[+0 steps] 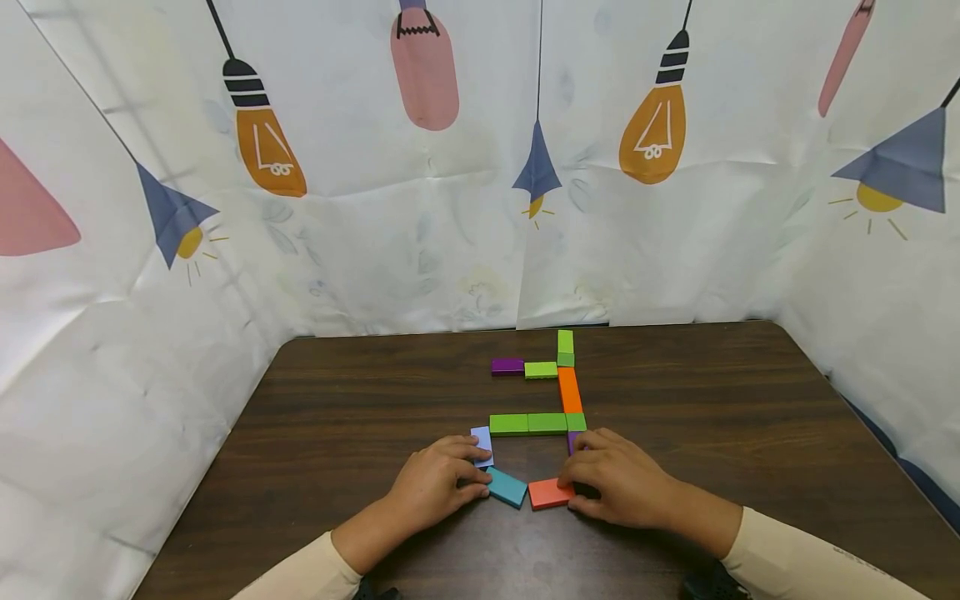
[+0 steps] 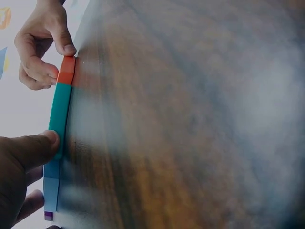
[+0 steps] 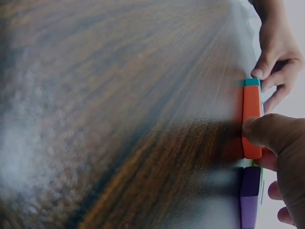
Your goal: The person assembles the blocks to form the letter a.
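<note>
On the dark wooden table, my left hand [image 1: 438, 479] pinches the left end of a teal block [image 1: 508, 488], its thumb [image 2: 50, 138] on the near side. My right hand [image 1: 630, 485] holds a red-orange block [image 1: 547, 493] near its right end between thumb [image 3: 255, 129] and fingers. The facing ends of these two blocks come close together. Behind the left fingers lies a light blue block [image 1: 481, 433], partly covered. A purple block [image 1: 573, 442], mostly hidden by the right hand in the head view, shows fully beside its fingers as a purple block [image 3: 250, 191] in the right wrist view.
A row of green blocks [image 1: 525, 425] lies behind the hands. From its right end an orange block [image 1: 570, 390] runs back to a green block [image 1: 566, 343]. A dark purple block [image 1: 507, 367] and a green block [image 1: 541, 370] branch left. A printed curtain [image 1: 450, 250] hangs behind.
</note>
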Tool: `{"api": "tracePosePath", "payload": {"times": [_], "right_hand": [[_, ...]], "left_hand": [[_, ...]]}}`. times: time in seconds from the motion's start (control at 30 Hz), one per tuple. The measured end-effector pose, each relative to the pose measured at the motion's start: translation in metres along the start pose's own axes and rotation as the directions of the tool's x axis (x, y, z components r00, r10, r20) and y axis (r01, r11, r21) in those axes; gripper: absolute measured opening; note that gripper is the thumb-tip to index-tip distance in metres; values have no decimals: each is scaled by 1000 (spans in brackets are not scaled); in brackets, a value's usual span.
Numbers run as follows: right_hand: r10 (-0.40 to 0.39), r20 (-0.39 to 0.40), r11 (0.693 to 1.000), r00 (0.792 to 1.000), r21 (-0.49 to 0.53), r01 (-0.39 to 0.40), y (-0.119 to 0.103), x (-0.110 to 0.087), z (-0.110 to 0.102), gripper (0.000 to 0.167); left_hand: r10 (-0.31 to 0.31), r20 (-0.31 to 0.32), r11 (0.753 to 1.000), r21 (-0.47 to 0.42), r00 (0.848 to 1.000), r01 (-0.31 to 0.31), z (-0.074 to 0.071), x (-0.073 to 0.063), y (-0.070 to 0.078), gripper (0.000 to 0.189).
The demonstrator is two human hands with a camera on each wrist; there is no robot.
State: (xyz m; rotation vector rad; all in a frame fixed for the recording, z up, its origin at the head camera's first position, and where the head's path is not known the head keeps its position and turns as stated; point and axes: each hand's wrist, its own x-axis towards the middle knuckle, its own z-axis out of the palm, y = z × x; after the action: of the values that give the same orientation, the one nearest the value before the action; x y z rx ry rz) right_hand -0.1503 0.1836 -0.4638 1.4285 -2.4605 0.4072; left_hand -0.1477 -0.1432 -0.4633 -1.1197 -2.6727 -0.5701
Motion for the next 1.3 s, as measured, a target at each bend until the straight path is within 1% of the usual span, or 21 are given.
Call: {"api": "tracePosePath", "payload": {"times": [0.27, 0.4, 0.53, 0.67, 0.77, 0.93, 1.0, 1.17, 1.23, 1.3], "right_hand": [[-13, 0, 1000, 1000, -6, 13, 2, 0, 1, 22], [-20, 2, 1000, 1000, -13, 20, 3, 0, 1, 24], [-11, 2, 1000, 1000, -4, 11, 3, 0, -1, 26], [18, -21, 1000, 1000, 12, -18, 8, 1, -6, 28], [56, -43, 998, 997, 15, -55, 15, 3, -11, 31], [156, -57, 988, 986, -9, -157, 36, 7, -21, 35], [200, -62, 979, 978, -30, -202, 46, 9, -25, 35], [293, -66, 954, 954, -43, -296, 73, 14, -31, 40], [322, -52, 945, 945, -42, -324, 84, 17, -31, 43], [353, -21, 934, 935, -47, -354, 93, 20, -30, 46]], "left_hand": [[-2, -10, 1000, 1, 1000, 2, 1, -1, -1, 16], [-6, -4, 1000, -5, 1000, 6, 2, -2, -2, 16], [-5, 28, 1000, 1, 1000, 5, 0, -2, -2, 18], [0, 84, 1000, -6, 996, 0, -4, -4, -3, 22], [5, 129, 999, -37, 992, 0, -7, -4, -4, 25], [14, 185, 998, -64, 983, -3, -11, -5, -5, 31], [20, 193, 998, -67, 981, -7, -12, -5, -5, 32], [30, 195, 997, -71, 980, -16, -12, -5, -5, 32], [32, 199, 997, -75, 979, -17, -13, -5, -5, 32], [34, 206, 997, -79, 978, -18, -13, -5, -6, 32]]}}
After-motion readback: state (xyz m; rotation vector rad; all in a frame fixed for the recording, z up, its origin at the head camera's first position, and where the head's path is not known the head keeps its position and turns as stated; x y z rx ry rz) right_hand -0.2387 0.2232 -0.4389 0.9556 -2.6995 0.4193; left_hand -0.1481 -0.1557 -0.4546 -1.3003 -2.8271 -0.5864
